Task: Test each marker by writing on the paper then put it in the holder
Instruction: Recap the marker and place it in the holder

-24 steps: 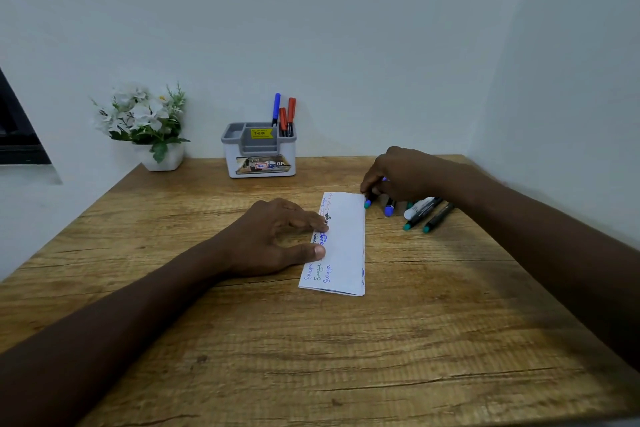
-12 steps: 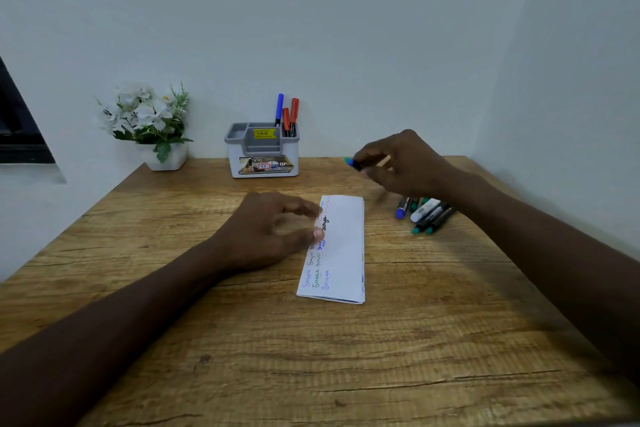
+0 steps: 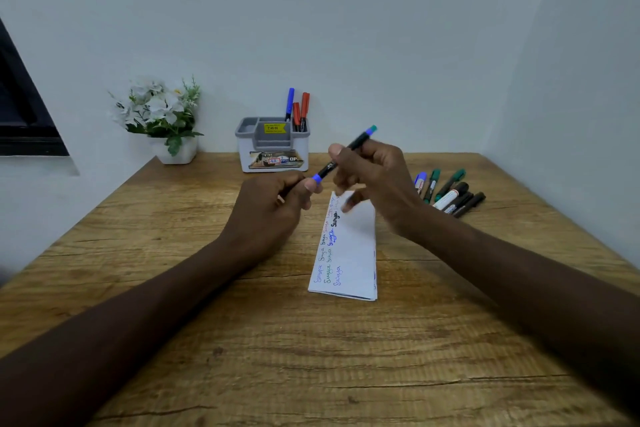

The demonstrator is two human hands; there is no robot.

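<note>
Right hand (image 3: 375,180) is seen just right of the frame's centre, with its thumb and curled fingers pinched on the middle of a slim marker (image 3: 360,139); its lower fingers are blurred. Left hand (image 3: 273,204) is seen just left of centre, fingers curled, and the marker's lower end is pinched between its thumb and forefinger. The marker is held in the air above the far end of the paper (image 3: 349,253), and its long axis is tilted from lower left to upper right. A black barrel is shown, with a blue tip at the lower left end and a teal tip at the upper right end. The paper is laid folded on the wooden worktop (image 3: 311,357), white, with handwriting in several colours along its left edge. Behind the hands, against the wall, the grey and white holder (image 3: 273,152) is set, and one blue and two red markers (image 3: 299,111) are stood upright in its right rear compartment. Loose markers (image 3: 450,191) are laid together at the right of the frame, well apart from the holder. A flower pot (image 3: 162,118) is placed at the left.
</note>
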